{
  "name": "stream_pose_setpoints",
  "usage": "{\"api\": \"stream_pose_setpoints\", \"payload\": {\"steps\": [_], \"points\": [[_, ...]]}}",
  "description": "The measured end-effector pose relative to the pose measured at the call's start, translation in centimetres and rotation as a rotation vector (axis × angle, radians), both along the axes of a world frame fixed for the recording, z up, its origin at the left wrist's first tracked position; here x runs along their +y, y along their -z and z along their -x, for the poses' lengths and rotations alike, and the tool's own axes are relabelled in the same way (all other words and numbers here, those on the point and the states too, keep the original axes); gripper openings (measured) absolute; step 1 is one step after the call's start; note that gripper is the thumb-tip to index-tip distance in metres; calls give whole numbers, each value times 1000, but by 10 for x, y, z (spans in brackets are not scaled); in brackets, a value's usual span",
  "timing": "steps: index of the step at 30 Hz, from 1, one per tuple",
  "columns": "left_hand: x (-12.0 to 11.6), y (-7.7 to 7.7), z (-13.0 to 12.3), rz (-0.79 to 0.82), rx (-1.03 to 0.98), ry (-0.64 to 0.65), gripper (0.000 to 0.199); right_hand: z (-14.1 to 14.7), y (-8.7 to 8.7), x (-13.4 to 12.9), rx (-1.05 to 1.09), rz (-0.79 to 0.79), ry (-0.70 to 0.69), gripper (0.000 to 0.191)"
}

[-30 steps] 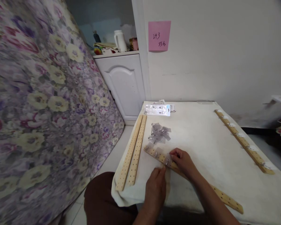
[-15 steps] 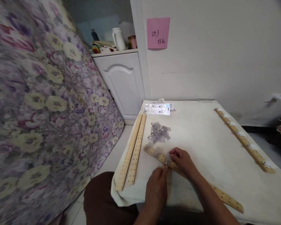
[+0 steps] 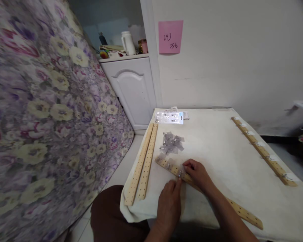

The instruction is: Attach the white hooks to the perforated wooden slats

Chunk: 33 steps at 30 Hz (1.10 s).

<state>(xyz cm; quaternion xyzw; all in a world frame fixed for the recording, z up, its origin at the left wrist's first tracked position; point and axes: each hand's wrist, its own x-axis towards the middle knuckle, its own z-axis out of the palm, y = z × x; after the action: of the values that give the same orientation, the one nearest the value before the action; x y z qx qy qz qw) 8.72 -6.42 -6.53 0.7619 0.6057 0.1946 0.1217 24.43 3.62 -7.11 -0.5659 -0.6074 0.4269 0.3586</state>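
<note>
A wooden strip with rows of holes (image 3: 242, 212) lies slantwise across the near part of the table, partly hidden under my right forearm. Two clear adhesive hooks with metal prongs rest at its far left end, one of them this clear hook (image 3: 168, 165). A third clear adhesive hook (image 3: 181, 173) sits between my hands on the strip. My left hand (image 3: 169, 201) is closed, its fingertips at the lower end of that hook by the strip's near edge. My right hand (image 3: 197, 172) pinches the right edge of the same hook's clear square.
Loose clear hooks (image 3: 172, 143) lie heaped beyond the strip. Two more holed wooden strips (image 3: 147, 161) lie along the left edge. Packaged hooks (image 3: 169, 117) lie at the back. On the right, another wooden strip (image 3: 264, 153) carries several hooks. A floral curtain (image 3: 53, 117) hangs left.
</note>
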Motion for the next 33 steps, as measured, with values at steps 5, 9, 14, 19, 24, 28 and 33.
{"api": "stream_pose_setpoints", "payload": {"steps": [5, 9, 14, 19, 24, 28, 33], "points": [[0, -4, -1, 10, 37, 7, 49, 0, -3, -1, -14, -16, -1, 16], [0, -3, -1, 0, 73, 6, 52, 0, -6, -1, -7, -11, -3, 15], [0, -2, -2, -3, 122, 2, 53, 0, -5, -1, -14, -9, -3, 15], [0, -3, -2, -8, 129, -6, 53, 0, -3, -1, -22, -13, -8, 15], [0, -5, -2, 11, 123, 3, 52, 0, -5, -1, -13, -10, -7, 15], [0, -6, -2, 21, 100, -2, 52, 0, -4, -1, -18, -11, -4, 15], [0, -6, -2, 49, 97, 7, 52, 0, -4, -1, -23, -9, -13, 15]]}}
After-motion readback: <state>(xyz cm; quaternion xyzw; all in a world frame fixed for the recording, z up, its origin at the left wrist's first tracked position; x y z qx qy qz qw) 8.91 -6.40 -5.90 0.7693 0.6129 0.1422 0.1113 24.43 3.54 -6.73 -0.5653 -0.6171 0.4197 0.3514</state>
